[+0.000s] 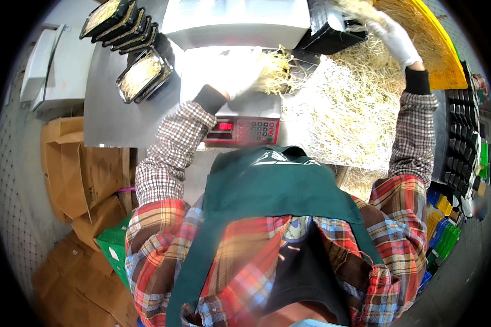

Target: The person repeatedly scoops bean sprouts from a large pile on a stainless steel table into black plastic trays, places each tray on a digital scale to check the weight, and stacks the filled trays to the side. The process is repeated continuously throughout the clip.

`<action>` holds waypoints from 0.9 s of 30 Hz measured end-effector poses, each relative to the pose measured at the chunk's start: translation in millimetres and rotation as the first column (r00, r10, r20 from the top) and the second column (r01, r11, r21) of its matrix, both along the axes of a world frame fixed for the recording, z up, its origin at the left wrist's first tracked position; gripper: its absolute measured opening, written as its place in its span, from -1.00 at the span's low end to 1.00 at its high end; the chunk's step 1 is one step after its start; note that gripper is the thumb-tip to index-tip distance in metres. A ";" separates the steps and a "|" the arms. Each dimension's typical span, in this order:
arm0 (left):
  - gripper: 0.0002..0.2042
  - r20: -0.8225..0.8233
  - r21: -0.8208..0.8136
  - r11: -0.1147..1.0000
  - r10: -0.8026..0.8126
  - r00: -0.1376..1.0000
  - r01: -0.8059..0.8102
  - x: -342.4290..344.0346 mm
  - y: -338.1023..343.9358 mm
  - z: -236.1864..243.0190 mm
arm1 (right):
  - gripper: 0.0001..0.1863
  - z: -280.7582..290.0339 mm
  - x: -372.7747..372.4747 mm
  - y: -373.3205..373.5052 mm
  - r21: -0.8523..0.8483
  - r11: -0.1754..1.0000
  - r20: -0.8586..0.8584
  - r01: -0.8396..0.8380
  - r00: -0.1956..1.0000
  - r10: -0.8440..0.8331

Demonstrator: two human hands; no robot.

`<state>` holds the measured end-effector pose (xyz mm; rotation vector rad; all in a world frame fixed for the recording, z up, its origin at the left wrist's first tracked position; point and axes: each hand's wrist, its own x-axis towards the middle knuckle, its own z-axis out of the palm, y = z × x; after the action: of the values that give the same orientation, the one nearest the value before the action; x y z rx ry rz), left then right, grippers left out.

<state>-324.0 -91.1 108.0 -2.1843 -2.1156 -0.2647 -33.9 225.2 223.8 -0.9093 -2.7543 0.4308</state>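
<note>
My left hand (240, 73), in a white glove washed out by glare, is over the steel top of a red scale (248, 131). Its fingers close on a bunch of bean sprouts (276, 72) that sticks out to the right. My right hand (394, 39), also gloved in white, reaches to the far right. It grips a pale clump of bean sprouts (359, 7) above a stack of black trays (333, 35). A large heap of bean sprouts (354, 109) spreads across the table between the scale and my right forearm.
Filled black trays (142, 76) stand at the far left of the steel table (106, 109). A white box-like block (237, 24) sits behind the scale. A yellow crate (447, 68) holds more sprouts at the far right. Cardboard boxes (87, 169) lie at left.
</note>
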 end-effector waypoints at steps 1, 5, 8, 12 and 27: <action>-0.61 -0.059 0.011 0.999 -0.034 0.998 0.035 -8.8 -4.0 6.2 | -0.51 -7.3 -3.6 21.1 0.023 1.000 -0.053 0.005 0.999 -0.004; -0.51 0.171 -0.030 0.984 -0.169 0.971 0.177 -55.5 -13.4 36.8 | -0.53 -24.5 -14.4 64.3 0.004 0.998 -0.079 0.064 0.995 -0.064; -0.40 0.650 -0.280 0.952 0.095 0.754 0.121 -78.8 -7.4 66.5 | -0.48 -25.8 -24.6 62.1 0.037 0.998 -0.171 0.057 0.984 -0.050; -0.13 0.263 -0.155 0.988 0.056 0.963 -0.015 -116.9 -37.5 17.6 | -0.38 -34.8 -40.5 67.3 0.027 0.989 -0.212 0.143 0.968 -0.134; 0.10 0.328 -0.036 0.983 -0.158 0.931 0.180 -17.8 -16.5 -12.4 | -0.38 -71.6 -52.9 61.8 0.471 0.876 0.029 0.106 0.990 -0.135</action>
<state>-341.9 -107.6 95.6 -2.5164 -2.1126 -0.6169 -86.8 287.0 152.2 -0.9619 -2.6438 -0.2863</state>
